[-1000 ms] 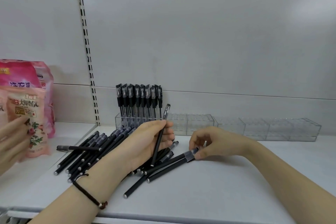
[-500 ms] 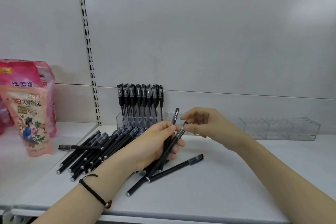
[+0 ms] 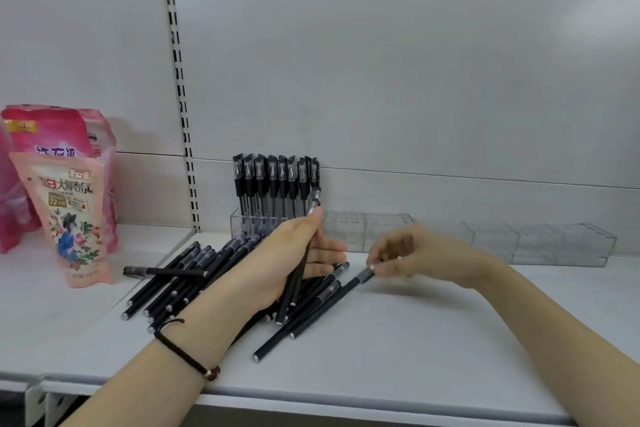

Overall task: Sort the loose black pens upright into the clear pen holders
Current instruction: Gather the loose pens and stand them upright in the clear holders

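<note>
My left hand (image 3: pixel 304 253) is shut on two black pens (image 3: pixel 300 263), held nearly upright with their caps just in front of the first clear pen holder (image 3: pixel 239 220). That holder carries a row of upright black pens (image 3: pixel 273 180). My right hand (image 3: pixel 415 255) is low over the shelf and pinches the cap end of a black pen (image 3: pixel 332 300) that lies on the shelf. A pile of loose black pens (image 3: pixel 187 282) is spread under and left of my left wrist. More clear holders (image 3: pixel 367 229) with no pens in them run to the right along the back wall (image 3: pixel 554 243).
Pink printed bags (image 3: pixel 72 211) stand on the neighbouring shelf at the left. One pen (image 3: pixel 162 271) lies crosswise on top of the pile. The white shelf (image 3: pixel 433 340) has a front edge close to my forearms, and a slotted upright post (image 3: pixel 180 97) rises behind the pile.
My right hand passed a second pen into my left hand, then dropped back to the shelf and took the cap end of another lying pen. My left hand lifted slightly toward the holder.
</note>
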A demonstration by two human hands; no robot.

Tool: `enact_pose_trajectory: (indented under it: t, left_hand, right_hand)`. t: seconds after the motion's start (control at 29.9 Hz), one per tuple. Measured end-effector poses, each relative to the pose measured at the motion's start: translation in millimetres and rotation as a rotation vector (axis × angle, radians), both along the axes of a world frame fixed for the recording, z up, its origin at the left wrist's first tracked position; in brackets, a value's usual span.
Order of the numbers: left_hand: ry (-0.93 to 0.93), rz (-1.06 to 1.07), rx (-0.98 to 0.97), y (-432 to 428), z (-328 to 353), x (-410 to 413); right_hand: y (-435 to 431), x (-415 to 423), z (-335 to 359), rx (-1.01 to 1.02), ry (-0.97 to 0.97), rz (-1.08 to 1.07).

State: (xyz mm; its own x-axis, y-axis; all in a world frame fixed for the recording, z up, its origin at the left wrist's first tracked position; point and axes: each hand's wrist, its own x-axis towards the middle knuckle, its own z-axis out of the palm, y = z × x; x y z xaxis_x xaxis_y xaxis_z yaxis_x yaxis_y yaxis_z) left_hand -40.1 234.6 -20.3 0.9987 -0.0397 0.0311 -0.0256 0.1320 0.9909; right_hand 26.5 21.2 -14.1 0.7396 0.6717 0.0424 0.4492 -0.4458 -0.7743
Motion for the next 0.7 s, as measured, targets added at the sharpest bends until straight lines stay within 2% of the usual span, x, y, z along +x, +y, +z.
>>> enact_pose_trajectory:
  t: [0.07, 0.23, 0.37, 0.44, 0.54, 0.7]
  left_hand:
    - [-0.019, -0.061, 0.079, -2.7, -0.8, -1.7]
    - [-0.015, -0.096, 0.122, -3.5, -2.0, -5.4]
    - [-0.035, 0.022, -0.020, 7.0, 0.7, -1.4]
    - [-0.051, 0.094, -0.099, 12.3, 2.3, 0.7]
    - [-0.051, 0.114, -0.151, 15.5, 3.5, 1.2]
    - [-0.042, 0.110, -0.147, 14.6, 2.4, 1.9]
  right_hand:
    - [9.0, -0.1, 5.6, 0.174, 0.023, -0.003]
    - [39.9, -2.3, 17.7, 0.316, 0.006, 0.014]
    - [50.4, 2.6, 5.1, 0.394, 0.061, -0.082]
    - [47.3, 6.0, -7.5, 0.297, 0.027, -0.070]
    - [42.6, 6.6, -22.3, 0.030, -0.108, 0.004]
    - [43.4, 5.4, -25.3, -0.046, -0.252, 0.130]
